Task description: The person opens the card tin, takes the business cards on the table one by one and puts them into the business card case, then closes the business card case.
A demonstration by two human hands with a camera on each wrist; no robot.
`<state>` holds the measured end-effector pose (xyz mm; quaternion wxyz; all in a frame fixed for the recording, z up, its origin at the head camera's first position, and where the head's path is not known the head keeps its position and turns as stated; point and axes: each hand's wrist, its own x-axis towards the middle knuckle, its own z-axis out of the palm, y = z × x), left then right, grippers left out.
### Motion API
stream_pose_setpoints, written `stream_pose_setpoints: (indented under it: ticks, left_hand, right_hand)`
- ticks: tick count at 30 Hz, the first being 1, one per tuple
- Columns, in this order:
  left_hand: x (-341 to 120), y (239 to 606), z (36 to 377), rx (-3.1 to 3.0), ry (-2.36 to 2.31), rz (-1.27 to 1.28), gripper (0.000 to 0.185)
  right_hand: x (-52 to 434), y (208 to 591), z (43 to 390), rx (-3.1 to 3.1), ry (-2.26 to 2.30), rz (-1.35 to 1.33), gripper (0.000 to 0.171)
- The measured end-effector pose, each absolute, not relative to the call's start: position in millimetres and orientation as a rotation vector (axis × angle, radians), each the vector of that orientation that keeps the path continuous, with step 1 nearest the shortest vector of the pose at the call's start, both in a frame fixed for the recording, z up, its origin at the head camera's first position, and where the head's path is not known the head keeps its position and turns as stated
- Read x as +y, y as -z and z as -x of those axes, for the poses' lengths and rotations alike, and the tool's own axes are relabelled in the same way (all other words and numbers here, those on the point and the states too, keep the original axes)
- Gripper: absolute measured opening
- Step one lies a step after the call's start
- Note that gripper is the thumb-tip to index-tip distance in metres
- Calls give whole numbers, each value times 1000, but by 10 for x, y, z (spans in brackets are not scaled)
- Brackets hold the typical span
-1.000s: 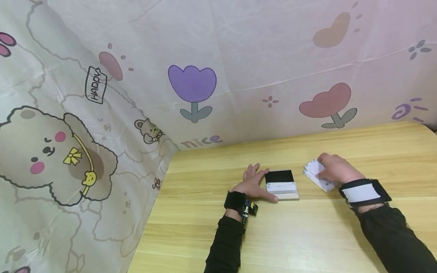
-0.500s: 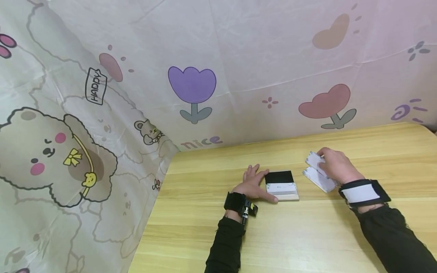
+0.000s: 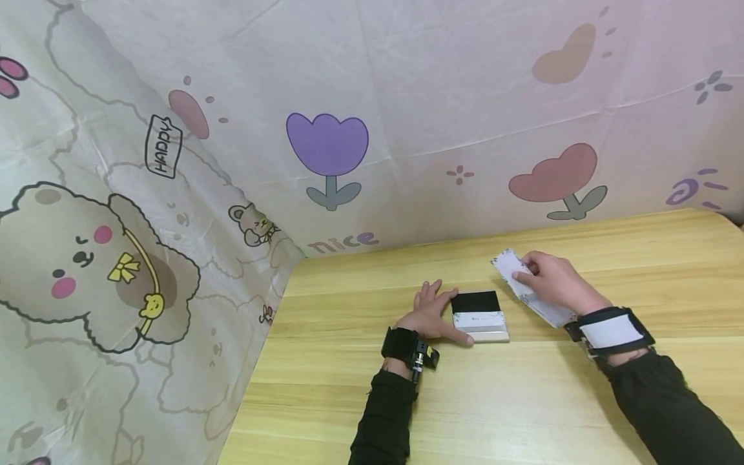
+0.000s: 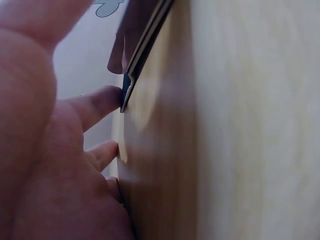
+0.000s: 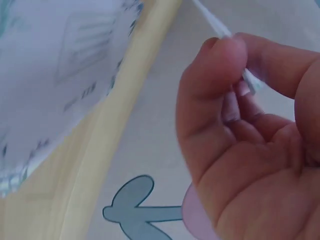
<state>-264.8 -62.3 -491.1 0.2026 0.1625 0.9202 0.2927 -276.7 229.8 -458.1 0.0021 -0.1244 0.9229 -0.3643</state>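
My left hand (image 3: 427,318) lies spread beside a flat card case (image 3: 491,337), its thumb at the near corner and index finger at the far corner. The case stands open, with a black upper half and a white card (image 3: 479,320) across its middle. In the left wrist view a fingertip touches the edge of the case (image 4: 145,45). My right hand (image 3: 560,283) pinches a white card with a leaf-patterned border (image 3: 511,266) between thumb and fingers; the right wrist view shows that card (image 5: 212,19) edge-on. Under it, a stack of similar cards (image 3: 552,313) rests on the table, partly hidden by the hand.
The wooden table (image 3: 476,400) runs back to a printed cloth (image 3: 418,77) with flowers. Another cloth with a bear print (image 3: 75,258) hangs along the left side. Both wrists wear black straps (image 3: 615,330).
My right hand has slid a card off the stack and drawn it left, towards the case. The left hand and the case stay where they were.
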Motion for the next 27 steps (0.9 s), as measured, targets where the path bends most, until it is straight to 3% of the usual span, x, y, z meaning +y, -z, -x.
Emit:
stream_pose_setpoints:
  ticks: [8,27]
  left_hand:
    - [-620,4914,2643,2575,-819,-444,113]
    - [-618,4900,2639,2567,-831,-447,114]
  right_hand:
    - [2167,4571,2733,2813,1205,543,22]
    - [1960,4689,2696,2704,1248,764,30]
